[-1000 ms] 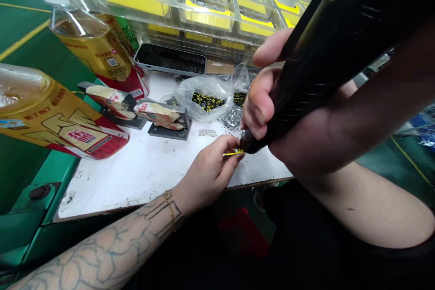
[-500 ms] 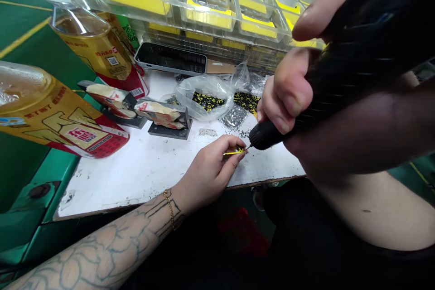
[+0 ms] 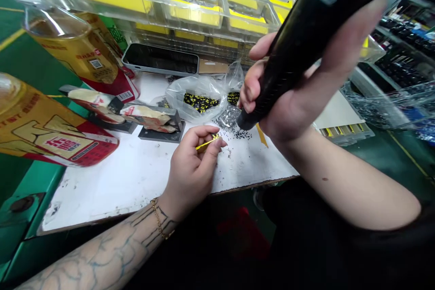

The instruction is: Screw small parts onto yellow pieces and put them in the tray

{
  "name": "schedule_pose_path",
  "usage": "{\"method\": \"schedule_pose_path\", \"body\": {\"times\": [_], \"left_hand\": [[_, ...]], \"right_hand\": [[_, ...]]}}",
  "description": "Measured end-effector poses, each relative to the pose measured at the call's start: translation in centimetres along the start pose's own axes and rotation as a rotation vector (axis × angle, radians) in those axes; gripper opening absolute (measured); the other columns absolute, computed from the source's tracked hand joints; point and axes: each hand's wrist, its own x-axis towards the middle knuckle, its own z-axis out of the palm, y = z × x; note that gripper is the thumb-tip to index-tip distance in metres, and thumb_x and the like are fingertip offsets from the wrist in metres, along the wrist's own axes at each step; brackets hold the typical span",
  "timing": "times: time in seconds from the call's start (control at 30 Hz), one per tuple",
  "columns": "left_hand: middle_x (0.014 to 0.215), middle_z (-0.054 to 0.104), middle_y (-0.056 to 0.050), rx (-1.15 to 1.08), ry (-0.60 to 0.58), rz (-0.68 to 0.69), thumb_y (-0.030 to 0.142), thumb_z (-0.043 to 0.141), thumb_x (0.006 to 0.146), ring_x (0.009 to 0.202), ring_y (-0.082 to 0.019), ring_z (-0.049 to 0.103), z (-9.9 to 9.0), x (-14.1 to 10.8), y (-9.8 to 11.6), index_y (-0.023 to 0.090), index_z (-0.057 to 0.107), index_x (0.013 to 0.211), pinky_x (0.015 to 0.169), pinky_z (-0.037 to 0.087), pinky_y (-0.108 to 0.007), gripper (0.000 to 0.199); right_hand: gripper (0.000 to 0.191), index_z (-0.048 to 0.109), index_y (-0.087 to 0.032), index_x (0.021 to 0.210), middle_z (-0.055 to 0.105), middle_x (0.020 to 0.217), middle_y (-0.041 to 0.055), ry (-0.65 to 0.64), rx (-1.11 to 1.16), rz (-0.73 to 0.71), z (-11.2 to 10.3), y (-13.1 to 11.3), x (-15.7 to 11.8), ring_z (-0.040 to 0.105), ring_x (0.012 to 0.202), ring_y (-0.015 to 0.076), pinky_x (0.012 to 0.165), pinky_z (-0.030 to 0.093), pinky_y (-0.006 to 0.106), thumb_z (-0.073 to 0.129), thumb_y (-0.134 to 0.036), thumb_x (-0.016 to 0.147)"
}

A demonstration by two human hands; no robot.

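Observation:
My left hand point(image 3: 193, 163) pinches a thin yellow piece point(image 3: 204, 145) between thumb and fingers, low over the white tabletop point(image 3: 136, 176). My right hand point(image 3: 288, 99) is wrapped round a black electric screwdriver point(image 3: 292, 50), tilted with its nose down. That nose is up and to the right of the yellow piece, apart from it, near a scatter of tiny black screws point(image 3: 243, 134). Behind both hands lies an open clear bag point(image 3: 199, 99) of small black and yellow parts. Left of the bag are two dark blocks, the nearer one point(image 3: 159, 133) with a taped pad.
Two drink bottles, one point(image 3: 64, 131) in front of the other point(image 3: 91, 54), take up the left side. A phone point(image 3: 159, 60) leans before stacked clear trays point(image 3: 190, 25) with yellow parts. The table's front edge point(image 3: 251, 186) runs below my hands.
The screwdriver's tip has come away from the yellow piece, which it was at before. My right hand has shifted left and looks farther from the camera. The left hand sits further left in view.

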Motion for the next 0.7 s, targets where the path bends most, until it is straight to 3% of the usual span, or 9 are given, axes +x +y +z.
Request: {"method": "schedule_pose_path", "body": {"times": [0.1,0.23,0.37,0.6,0.7], "left_hand": [[0.084,0.065,-0.001,0.007,0.013,-0.016,0.029,0.063,0.095,0.074,-0.013,0.066,0.1,0.1,0.1,0.019,0.06,0.116,0.069,0.056,-0.026,0.023],[0.085,0.067,-0.001,0.007,0.023,-0.038,0.028,0.063,0.095,0.075,-0.013,0.067,0.0,0.2,0.2,0.02,0.06,0.116,0.071,0.057,-0.027,0.023],[0.087,0.069,-0.001,0.016,0.022,-0.041,0.028,0.063,0.095,0.079,-0.013,0.069,0.0,0.3,0.1,0.021,0.06,0.118,0.074,0.057,-0.027,0.023],[0.086,0.068,-0.001,0.039,0.025,-0.044,0.028,0.063,0.095,0.079,-0.014,0.069,0.0,0.2,0.2,0.02,0.06,0.118,0.071,0.057,-0.027,0.024],[0.084,0.067,-0.001,0.036,0.016,-0.041,0.029,0.063,0.095,0.079,-0.015,0.069,-0.1,0.2,0.2,0.02,0.06,0.117,0.07,0.057,-0.027,0.024]], "right_hand": [[0.074,0.058,-0.024,0.073,0.045,0.048,-0.0003,0.012,0.044,-0.092,-0.4,1.8,0.8,0.039,0.038,0.0135,0.038,0.027,0.028,0.023,-0.089,0.082],[0.068,0.062,-0.024,0.072,0.05,0.047,0.0011,-0.058,-0.023,0.04,-0.1,2.1,0.7,0.047,0.038,0.0153,0.038,0.036,0.028,0.028,-0.08,0.088],[0.07,0.057,-0.023,0.063,0.042,0.04,-0.0016,0.059,0.032,0.063,1.0,1.8,0.1,0.038,0.032,0.0115,0.032,0.029,0.025,0.033,-0.086,0.082],[0.064,0.062,-0.023,0.075,0.053,0.049,0.0003,-0.113,-0.038,0.039,-0.6,2.2,0.7,0.049,0.04,0.0149,0.039,0.04,0.029,0.036,-0.081,0.085],[0.066,0.063,-0.024,0.077,0.053,0.051,0.0001,-0.109,-0.057,0.028,-1.3,2.4,1.0,0.05,0.042,0.0157,0.041,0.039,0.03,0.037,-0.084,0.083]]}}
